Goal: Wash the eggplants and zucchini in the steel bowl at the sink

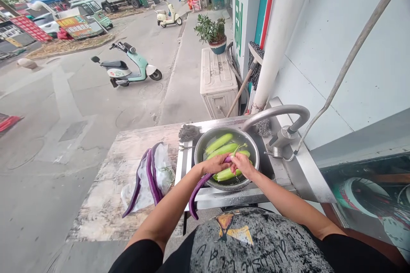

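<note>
A long purple eggplant (197,198) is in both of my hands, over a round metal basin (196,153). My left hand (216,164) is closed around its upper part, and the curved lower end hangs past the sink's front edge. At the green stem end, my right hand (241,165) has its fingers pinched together. Several light green, elongated vegetables (219,143) lie in water in the basin below; their exact kind is unclear. To the left, more purple eggplants (150,175) rest on a clear plastic bag (163,162).
The basin sits in a steel sink (211,200) with a curved faucet (275,113) at the right. A grey cloth (188,132) and a steel scrubber (264,128) lie by the rim. A worn board table (105,196) adjoins on the left; a scooter (128,66) stands beyond.
</note>
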A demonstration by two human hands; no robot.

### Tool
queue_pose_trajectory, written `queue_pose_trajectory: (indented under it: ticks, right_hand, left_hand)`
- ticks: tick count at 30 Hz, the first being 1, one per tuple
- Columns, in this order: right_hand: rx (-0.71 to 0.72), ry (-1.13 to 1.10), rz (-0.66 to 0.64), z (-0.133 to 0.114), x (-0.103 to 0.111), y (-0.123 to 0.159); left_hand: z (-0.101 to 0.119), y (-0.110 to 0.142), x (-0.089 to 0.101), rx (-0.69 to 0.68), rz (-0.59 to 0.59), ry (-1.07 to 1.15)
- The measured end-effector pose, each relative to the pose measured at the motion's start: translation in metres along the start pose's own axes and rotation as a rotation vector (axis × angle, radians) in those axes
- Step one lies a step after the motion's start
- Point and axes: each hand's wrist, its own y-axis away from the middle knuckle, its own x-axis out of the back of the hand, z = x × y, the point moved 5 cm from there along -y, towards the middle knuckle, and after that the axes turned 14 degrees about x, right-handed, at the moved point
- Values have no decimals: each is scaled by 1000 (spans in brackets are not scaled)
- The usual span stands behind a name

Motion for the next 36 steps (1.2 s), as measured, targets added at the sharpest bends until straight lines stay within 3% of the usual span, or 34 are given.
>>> queue_pose_trajectory:
  ticks: [2, 7, 10, 15, 23, 31, 34, 36]
  right_hand:
    - [11, -32, -53, -5, -1, 0]
    - [21, -145, -245, -15, -3, 2]
    - [33, -135, -284, -19, -4, 2]
    - [34, -46, -188, -20, -8, 2]
    - [82, 79, -60, -23, -4, -4]
    - [69, -15, -101, -34, -4, -7]
    - [-11, -64, -162, -31, -1, -5]
    - [-18, 66, -93, -28, 9, -1]
  left_hand:
    - [-2, 0, 0, -15, -66, -6]
    - [-10, 0, 12, 39, -48, 59]
    - [-10, 4, 11, 95, -186, 185]
    - [1, 12, 4, 180, -455, 381]
    - [7, 7, 2, 273, -614, 477]
    - [-1, 3, 4, 357, -729, 549]
    - [-3, -1, 6, 359, -698, 503]
    - [-4, -3, 5, 374, -664, 448]
